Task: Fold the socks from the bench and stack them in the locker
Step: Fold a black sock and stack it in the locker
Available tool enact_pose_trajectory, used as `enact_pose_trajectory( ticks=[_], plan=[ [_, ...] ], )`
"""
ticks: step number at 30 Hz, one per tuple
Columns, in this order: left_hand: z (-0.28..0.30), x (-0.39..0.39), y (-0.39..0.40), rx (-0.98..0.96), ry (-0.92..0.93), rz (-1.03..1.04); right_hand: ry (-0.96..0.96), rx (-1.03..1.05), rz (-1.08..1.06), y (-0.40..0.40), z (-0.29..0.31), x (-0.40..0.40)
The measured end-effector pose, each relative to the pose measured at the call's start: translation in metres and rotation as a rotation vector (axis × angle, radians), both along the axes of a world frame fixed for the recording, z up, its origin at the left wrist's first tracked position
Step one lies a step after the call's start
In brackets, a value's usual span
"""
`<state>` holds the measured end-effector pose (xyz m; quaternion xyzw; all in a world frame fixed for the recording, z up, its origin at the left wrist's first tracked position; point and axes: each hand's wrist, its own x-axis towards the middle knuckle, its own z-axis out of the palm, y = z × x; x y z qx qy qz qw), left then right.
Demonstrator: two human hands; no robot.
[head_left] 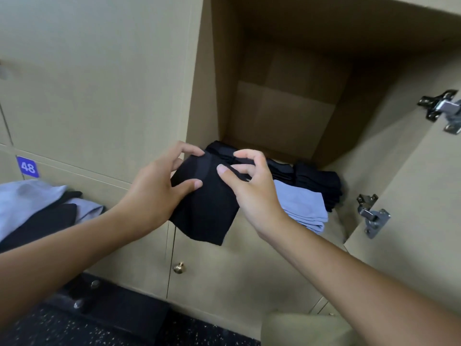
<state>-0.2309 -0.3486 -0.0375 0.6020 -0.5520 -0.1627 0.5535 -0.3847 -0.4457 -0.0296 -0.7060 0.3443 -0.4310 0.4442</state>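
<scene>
A person's two bare arms reach toward an open locker (287, 101). Both hands hold a folded black sock (207, 208) at the locker's front edge, half over the shelf lip, its lower end hanging down past the edge. The left hand (154, 186) grips the sock's left side, thumb on top and fingers curled behind. The right hand (252, 186) pinches the sock's upper right corner between thumb and fingertips.

Inside, on the locker floor, lie stacks already made: a black stack (224, 152) at the front left just behind the held sock, a pale blue stack (301, 208) toward the front right, and another black stack (319, 186) beside it against the right wall. At the far left, unfolded blue and black socks (37, 208) wait in a heap.

The step in hand appears to be placing a folded sock. The next move likely calls for sliding it in flat onto the black stack behind it, then letting go without undoing the fold.
</scene>
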Motion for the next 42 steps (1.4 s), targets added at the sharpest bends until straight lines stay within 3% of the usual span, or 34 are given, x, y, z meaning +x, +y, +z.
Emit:
enact_pose_trajectory(
  ticks=[7, 12, 17, 23, 27, 30, 32, 35, 38, 42],
  plan=[
    [0.004, -0.003, -0.014, 0.02, 0.104, -0.017, 0.194, -0.048, 0.187, -0.014, 0.005, -0.016],
    [0.005, -0.004, -0.02, 0.084, 0.251, -0.049, 0.324, -0.136, 0.184, -0.017, 0.007, -0.019],
    [0.0, -0.004, -0.026, 0.128, 0.454, -0.075, 0.176, -0.008, 0.154, -0.019, 0.01, -0.026],
    [-0.006, 0.005, -0.029, 0.194, 0.673, -0.241, -0.126, 0.349, 0.216, -0.021, 0.007, -0.025],
    [-0.01, 0.003, -0.028, 0.272, 0.646, -0.278, -0.335, 0.532, 0.292, -0.019, 0.008, -0.024],
    [-0.012, 0.001, -0.027, 0.248, 0.613, -0.179, -0.362, 0.537, 0.284, -0.021, 0.007, -0.023],
    [-0.012, 0.002, -0.026, 0.239, 0.513, -0.101, -0.294, 0.453, 0.2, -0.024, 0.006, -0.023],
    [-0.012, 0.009, -0.024, 0.221, 0.267, -0.084, -0.022, 0.162, 0.092, -0.029, 0.006, -0.029],
    [-0.011, 0.013, -0.02, 0.269, 0.062, -0.129, 0.111, 0.036, 0.188, -0.026, 0.007, -0.032],
    [-0.015, 0.012, -0.019, 0.335, 0.021, -0.215, 0.203, -0.014, 0.326, -0.018, 0.004, -0.031]
  ],
)
